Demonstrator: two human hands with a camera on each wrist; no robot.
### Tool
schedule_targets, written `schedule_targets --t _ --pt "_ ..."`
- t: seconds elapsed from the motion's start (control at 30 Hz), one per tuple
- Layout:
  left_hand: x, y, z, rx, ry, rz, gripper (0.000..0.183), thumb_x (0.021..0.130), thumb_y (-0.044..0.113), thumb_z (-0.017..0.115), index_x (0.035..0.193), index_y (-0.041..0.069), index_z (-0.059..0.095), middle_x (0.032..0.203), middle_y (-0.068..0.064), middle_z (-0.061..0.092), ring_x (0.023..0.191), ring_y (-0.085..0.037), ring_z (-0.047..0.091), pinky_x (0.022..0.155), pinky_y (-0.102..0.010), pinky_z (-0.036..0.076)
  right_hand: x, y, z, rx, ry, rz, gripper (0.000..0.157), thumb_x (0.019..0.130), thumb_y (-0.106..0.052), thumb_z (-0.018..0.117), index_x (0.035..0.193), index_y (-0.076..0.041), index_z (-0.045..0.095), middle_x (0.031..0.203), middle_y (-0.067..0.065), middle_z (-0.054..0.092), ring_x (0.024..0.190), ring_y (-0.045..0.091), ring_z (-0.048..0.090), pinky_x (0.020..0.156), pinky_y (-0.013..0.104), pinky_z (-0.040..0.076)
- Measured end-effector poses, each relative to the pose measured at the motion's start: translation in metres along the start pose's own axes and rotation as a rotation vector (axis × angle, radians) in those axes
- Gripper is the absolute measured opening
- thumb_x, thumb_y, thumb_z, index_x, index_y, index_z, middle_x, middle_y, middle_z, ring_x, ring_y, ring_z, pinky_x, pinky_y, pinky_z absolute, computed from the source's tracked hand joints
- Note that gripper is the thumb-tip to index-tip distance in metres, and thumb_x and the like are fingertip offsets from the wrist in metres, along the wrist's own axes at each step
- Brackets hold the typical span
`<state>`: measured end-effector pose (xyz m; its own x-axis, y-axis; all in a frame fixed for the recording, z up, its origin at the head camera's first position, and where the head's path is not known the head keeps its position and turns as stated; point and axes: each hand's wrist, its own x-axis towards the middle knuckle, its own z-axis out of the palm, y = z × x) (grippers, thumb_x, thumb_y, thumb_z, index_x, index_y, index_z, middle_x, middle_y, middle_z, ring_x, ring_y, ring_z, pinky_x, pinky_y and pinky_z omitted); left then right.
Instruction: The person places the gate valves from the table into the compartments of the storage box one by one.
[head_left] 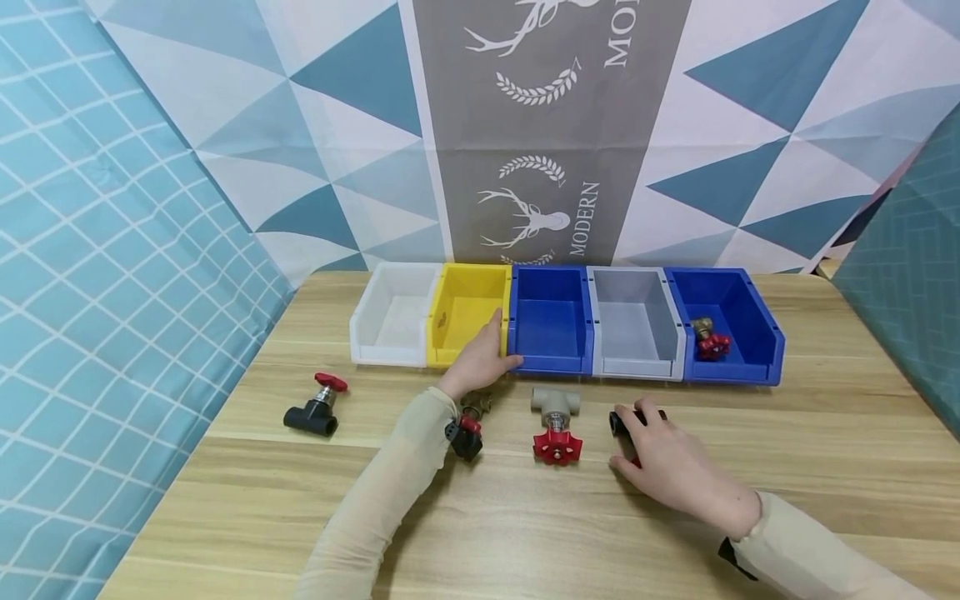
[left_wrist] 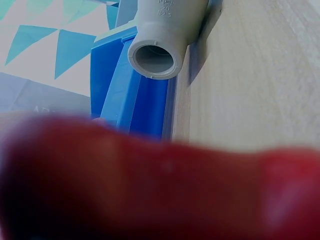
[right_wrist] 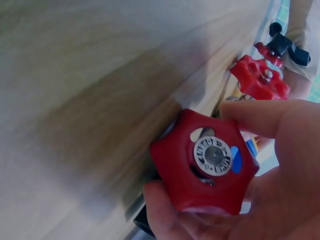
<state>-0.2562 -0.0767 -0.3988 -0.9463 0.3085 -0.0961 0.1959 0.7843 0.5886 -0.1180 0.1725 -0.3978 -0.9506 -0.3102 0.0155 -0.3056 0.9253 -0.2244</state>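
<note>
My left hand [head_left: 480, 357] rests on the front of the bins, fingers extended along the wall between the yellow bin [head_left: 471, 304] and the middle blue bin [head_left: 551, 323], thumb at the blue rim. Below its wrist lies a brass valve [head_left: 477, 403], partly covered by the sleeve. My right hand [head_left: 667, 454] grips a black valve close over the table, thumb and fingers around its red handwheel [right_wrist: 210, 160]; one black pipe end [head_left: 617, 423] sticks out past the fingers. Between the hands lies a grey tee valve [head_left: 556, 405] with a red handwheel.
A black tee valve [head_left: 311, 417] with a red handle lies at the left. Beside the yellow bin stands a white bin [head_left: 397, 312]; farther right are a grey bin [head_left: 633, 325] and a blue bin [head_left: 772, 342] holding a brass valve [head_left: 708, 340]. Patterned cloth hangs behind.
</note>
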Motion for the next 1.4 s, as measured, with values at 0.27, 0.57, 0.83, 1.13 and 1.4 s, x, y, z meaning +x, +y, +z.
schedule_targets --t 0.27,0.57,0.83,1.13,1.4 --pt "-0.0008 -0.0003 0.001 0.0 0.001 -0.003 0.087 0.087 0.029 0.06 0.146 0.004 0.002 0.151 -0.013 0.016 0.136 -0.025 0.024 0.111 -0.037 0.022 0.0025 0.0 0.0047 0.013 -0.039 0.035 0.068 0.076 -0.035 0.07 0.129 -0.001 0.045 0.12 0.026 0.044 0.08 0.037 0.06 0.049 0.045 0.05" --pt "0.0002 -0.001 0.0011 0.008 0.005 0.009 0.087 0.087 0.029 0.06 0.146 0.003 0.002 0.15 -0.015 0.018 0.136 -0.025 0.025 0.111 -0.037 0.023 0.005 0.0027 0.0075 0.03 -0.046 0.036 0.073 0.074 -0.036 0.072 0.13 0.0 0.043 0.118 0.026 0.045 0.085 0.036 0.059 0.051 0.044 0.05" --pt "0.0004 -0.0007 0.0013 0.002 0.009 0.005 0.088 0.087 0.03 0.061 0.146 0.004 0.002 0.15 -0.015 0.02 0.135 -0.026 0.027 0.11 -0.037 0.024 0.0049 0.0044 0.0073 0.05 -0.029 0.026 0.067 0.073 -0.024 0.07 0.129 0.001 0.043 0.118 0.028 0.044 0.086 0.039 0.059 0.057 0.047 0.051" --pt "-0.0002 -0.0001 0.0015 0.017 0.002 -0.003 0.087 0.087 0.029 0.06 0.146 0.004 0.001 0.15 -0.016 0.02 0.134 -0.026 0.028 0.11 -0.037 0.025 0.0054 0.0061 0.0054 0.073 -0.028 0.019 0.063 0.07 -0.014 0.064 0.128 0.002 0.044 0.117 0.027 0.046 0.082 0.035 0.059 0.058 0.045 0.051" --pt "0.0001 0.0009 0.0009 0.016 0.0 -0.012 0.086 0.088 0.029 0.059 0.146 0.004 0.001 0.15 -0.016 0.019 0.134 -0.027 0.028 0.11 -0.038 0.026 0.0058 0.0074 0.0033 0.064 -0.038 0.017 0.059 0.075 -0.014 0.062 0.129 0.002 0.044 0.117 0.026 0.048 0.085 0.039 0.059 0.058 0.046 0.051"
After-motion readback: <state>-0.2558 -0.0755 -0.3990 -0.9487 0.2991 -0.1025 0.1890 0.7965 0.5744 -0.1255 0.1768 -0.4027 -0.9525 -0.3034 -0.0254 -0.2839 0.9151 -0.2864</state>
